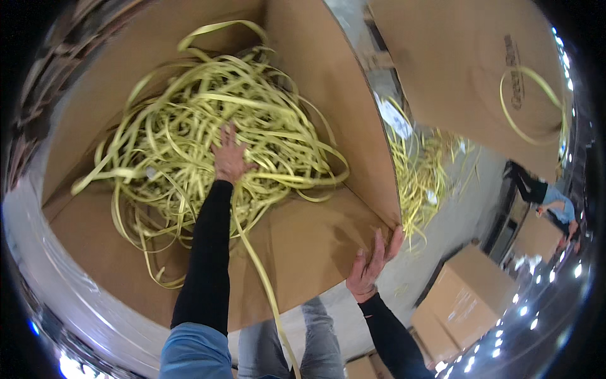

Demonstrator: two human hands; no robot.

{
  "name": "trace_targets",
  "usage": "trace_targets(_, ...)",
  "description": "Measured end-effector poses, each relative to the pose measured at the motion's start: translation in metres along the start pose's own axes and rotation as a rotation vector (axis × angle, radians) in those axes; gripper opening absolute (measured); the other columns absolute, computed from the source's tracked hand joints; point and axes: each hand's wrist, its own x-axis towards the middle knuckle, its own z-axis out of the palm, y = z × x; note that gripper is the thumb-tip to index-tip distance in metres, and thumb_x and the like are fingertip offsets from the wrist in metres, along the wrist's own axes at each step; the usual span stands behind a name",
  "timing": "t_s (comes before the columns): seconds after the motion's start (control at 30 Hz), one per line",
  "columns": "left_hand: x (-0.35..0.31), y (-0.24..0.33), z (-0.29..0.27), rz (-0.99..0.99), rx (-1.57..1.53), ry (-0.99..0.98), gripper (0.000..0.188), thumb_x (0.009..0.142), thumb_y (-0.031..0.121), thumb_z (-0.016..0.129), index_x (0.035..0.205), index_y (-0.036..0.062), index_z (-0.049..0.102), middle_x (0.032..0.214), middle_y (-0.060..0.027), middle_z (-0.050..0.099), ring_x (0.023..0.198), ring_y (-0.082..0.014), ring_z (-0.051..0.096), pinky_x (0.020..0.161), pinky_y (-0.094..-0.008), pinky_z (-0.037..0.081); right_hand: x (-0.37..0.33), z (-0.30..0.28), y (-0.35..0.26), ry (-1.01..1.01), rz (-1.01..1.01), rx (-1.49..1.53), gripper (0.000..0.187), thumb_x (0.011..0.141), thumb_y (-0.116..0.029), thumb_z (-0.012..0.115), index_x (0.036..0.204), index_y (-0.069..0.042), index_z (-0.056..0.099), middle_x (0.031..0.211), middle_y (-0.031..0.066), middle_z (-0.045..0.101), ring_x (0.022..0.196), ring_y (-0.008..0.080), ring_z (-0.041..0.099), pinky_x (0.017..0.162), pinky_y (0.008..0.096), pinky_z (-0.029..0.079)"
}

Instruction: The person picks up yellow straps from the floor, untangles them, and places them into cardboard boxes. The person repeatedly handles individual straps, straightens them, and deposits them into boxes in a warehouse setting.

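Note:
A large open cardboard box [303,246] stands before me, with a big tangled heap of flat yellow strapping [214,107] inside. My left hand [230,159] reaches into it and lies on the heap, fingers spread, palm down. At the box's near right corner is my right hand [372,262], its fingers stretched out against the rim. One long strand of strapping [268,284] hangs over the near edge toward my legs. Black sleeves cover both forearms.
More yellow strapping [416,177] lies on the floor right of the box. Another large cardboard box [461,57] stands at the far right, a strap loop over its side. Closed cartons [464,300] sit at the lower right. A person in blue [555,205] is farther off.

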Motion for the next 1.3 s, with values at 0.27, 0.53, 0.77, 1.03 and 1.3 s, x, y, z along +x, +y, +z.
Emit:
trace_targets(0.27, 0.045, 0.034, -0.012, -0.130, 0.093, -0.129, 0.075, 0.077, 0.058, 0.075, 0.135, 0.0140, 0.054, 0.160, -0.0285, 0.011, 0.147, -0.0484, 0.004, 0.108, -0.0705, 0.024, -0.003, 0.009, 0.004, 0.027, 0.061, 0.015, 0.050, 0.089, -0.031, 0.054, 0.133, -0.006, 0.057, 0.153, 0.0335, 0.022, 0.140, 0.0548, 0.018, 0.116, 0.0584, 0.017)
trace_targets(0.53, -0.113, 0.020, -0.154, 0.301, -0.134, -0.091, 0.057, 0.089, 0.033, 0.069, 0.134, 0.0015, 0.055, 0.151, -0.0275, 0.034, 0.139, -0.0415, 0.033, 0.111, -0.0526, 0.032, 0.005, 0.005, 0.005, 0.053, 0.010, 0.139, 0.054, 0.080, -0.023, 0.059, 0.132, -0.006, 0.057, 0.154, 0.0298, 0.025, 0.141, 0.0534, 0.018, 0.115, 0.0560, 0.023)
trace_targets(0.77, -0.314, -0.022, -0.186, -0.168, -0.868, 0.294, 0.037, 0.101, 0.024, 0.054, 0.126, -0.0034, 0.059, 0.124, -0.0136, 0.065, 0.116, -0.0245, 0.060, 0.100, -0.0354, 0.045, 0.001, -0.013, 0.007, -0.015, -0.078, 0.163, 0.055, 0.090, -0.028, 0.061, 0.137, -0.002, 0.050, 0.154, 0.0277, 0.028, 0.145, 0.0453, 0.018, 0.117, 0.0512, 0.022)
trace_targets(1.03, -0.456, 0.074, -0.105, -0.070, -0.304, 0.163, 0.060, 0.096, 0.039, 0.059, 0.134, -0.0068, 0.049, 0.134, -0.0237, 0.054, 0.122, -0.0370, 0.054, 0.103, -0.0425, 0.045, -0.119, -0.048, 0.186, -0.197, 0.323, 0.551, 0.062, 0.094, -0.024, 0.062, 0.142, 0.007, 0.039, 0.149, 0.0294, 0.035, 0.140, 0.0413, 0.032, 0.117, 0.0451, 0.024)
trace_targets(1.3, -0.413, 0.062, -0.053, -0.180, -0.236, -0.050, 0.069, 0.077, 0.048, 0.075, 0.122, -0.0016, 0.061, 0.107, -0.0241, 0.066, 0.101, -0.0402, 0.063, 0.087, -0.0455, 0.050, -0.362, -0.104, 0.400, -0.428, 0.885, 0.240, 0.043, 0.087, -0.023, 0.066, 0.119, 0.005, 0.062, 0.114, 0.0255, 0.065, 0.109, 0.0361, 0.062, 0.093, 0.0405, 0.050)
